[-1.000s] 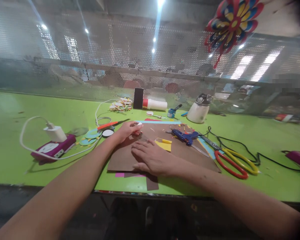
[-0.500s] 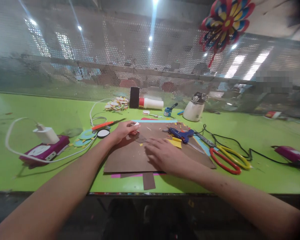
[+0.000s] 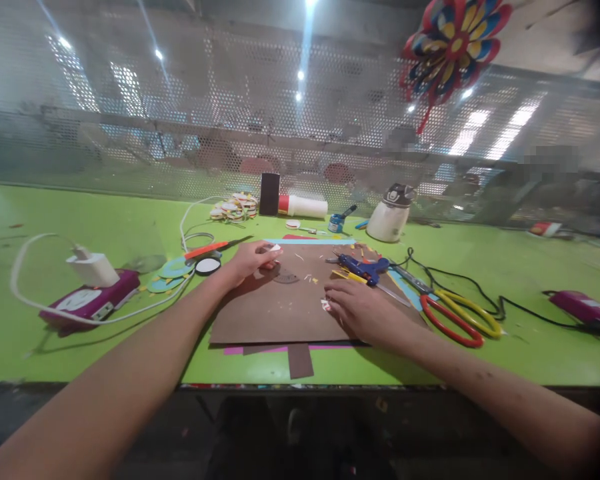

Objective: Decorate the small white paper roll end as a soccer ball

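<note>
My left hand (image 3: 250, 262) is closed at the far left part of a brown board (image 3: 260, 317), with a small white piece of paper (image 3: 275, 248) pinched at its fingertips. Over the board's right half, my right hand (image 3: 355, 307) has its fingers curled together, and a small white scrap with pinkish marks (image 3: 325, 305) shows at their tips. Between the hands lie a dark printed half-round shape (image 3: 286, 277) and several tiny yellow and white scraps. Just beyond my right hand rest a yellow strip (image 3: 350, 275) and a blue glue gun (image 3: 363, 268).
Red-and-yellow-handled scissors (image 3: 453, 320) lie at the board's right edge. Left are an orange cutter (image 3: 207, 251), a white round lid (image 3: 207, 267) and a purple power strip (image 3: 97, 303) with a charger. Behind stand a phone (image 3: 269, 195), a white bottle (image 3: 389, 217) and a blue jar (image 3: 336, 223).
My right hand has drawn back to the right, its flat fingers now curled round a white scrap. This uncovers the half-round shape and scraps. My left hand has barely moved.
</note>
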Motion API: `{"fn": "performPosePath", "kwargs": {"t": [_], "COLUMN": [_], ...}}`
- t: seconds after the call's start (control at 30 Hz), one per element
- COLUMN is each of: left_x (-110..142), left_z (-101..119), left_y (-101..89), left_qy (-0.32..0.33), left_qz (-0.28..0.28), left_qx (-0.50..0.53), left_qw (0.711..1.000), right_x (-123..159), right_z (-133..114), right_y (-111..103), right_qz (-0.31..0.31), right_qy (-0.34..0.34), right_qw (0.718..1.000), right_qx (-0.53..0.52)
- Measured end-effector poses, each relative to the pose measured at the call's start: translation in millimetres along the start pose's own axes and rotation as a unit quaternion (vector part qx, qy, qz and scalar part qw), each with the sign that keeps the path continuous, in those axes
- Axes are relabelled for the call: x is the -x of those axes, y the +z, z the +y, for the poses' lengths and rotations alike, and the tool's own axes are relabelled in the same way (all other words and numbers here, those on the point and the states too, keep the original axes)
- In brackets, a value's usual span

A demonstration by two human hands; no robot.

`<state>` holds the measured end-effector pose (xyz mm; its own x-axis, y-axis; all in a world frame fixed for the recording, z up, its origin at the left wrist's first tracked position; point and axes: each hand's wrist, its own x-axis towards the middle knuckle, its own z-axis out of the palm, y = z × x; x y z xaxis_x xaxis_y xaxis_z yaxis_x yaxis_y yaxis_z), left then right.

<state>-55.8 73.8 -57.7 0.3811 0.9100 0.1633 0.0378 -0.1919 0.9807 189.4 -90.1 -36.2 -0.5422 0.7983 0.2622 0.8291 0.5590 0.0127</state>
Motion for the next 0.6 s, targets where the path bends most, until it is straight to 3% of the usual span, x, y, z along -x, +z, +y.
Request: {"fn": "performPosePath", "kwargs": {"t": [0.1, 0.2, 0.27, 0.37, 0.53, 0.6], "left_x": [1.0, 1.7, 1.8, 1.2, -1.1, -1.5], "left_z": [0.5, 1.0, 1.0, 0.2, -0.2, 0.5], "left_y": [-0.1, -0.2, -0.1, 0.0, -0.5, -0.8], "left_qy": [0.004, 0.005, 0.004, 0.005, -0.01, -0.014], "left_qz": [-0.001, -0.003, -0.004, -0.004, -0.006, -0.005], "left_qx": [0.004, 0.005, 0.003, 0.003, 0.0, -0.002], "left_qw": [1.0, 1.0, 1.0, 1.0, 1.0, 1.0], "right_x": [-6.6, -21.0, -24.4, -11.1, 19.5, 14.5], "right_z": [-21.4, -52.5, -62.6, -50.7, -17.4, -26.7], "right_y": [-8.6, -8.2, -5.4, -3.5, -10.5, -12.1], "right_qz": [-0.005, -0.071, -0.097, -0.114, -0.081, -0.07], "right_qy": [-0.035, -0.11, -0.123, -0.088, 0.071, 0.041], "right_qw": [0.999, 0.989, 0.984, 0.987, 0.994, 0.997], "right_qx": [-0.03, -0.07, -0.08, -0.071, 0.025, 0.016]}}
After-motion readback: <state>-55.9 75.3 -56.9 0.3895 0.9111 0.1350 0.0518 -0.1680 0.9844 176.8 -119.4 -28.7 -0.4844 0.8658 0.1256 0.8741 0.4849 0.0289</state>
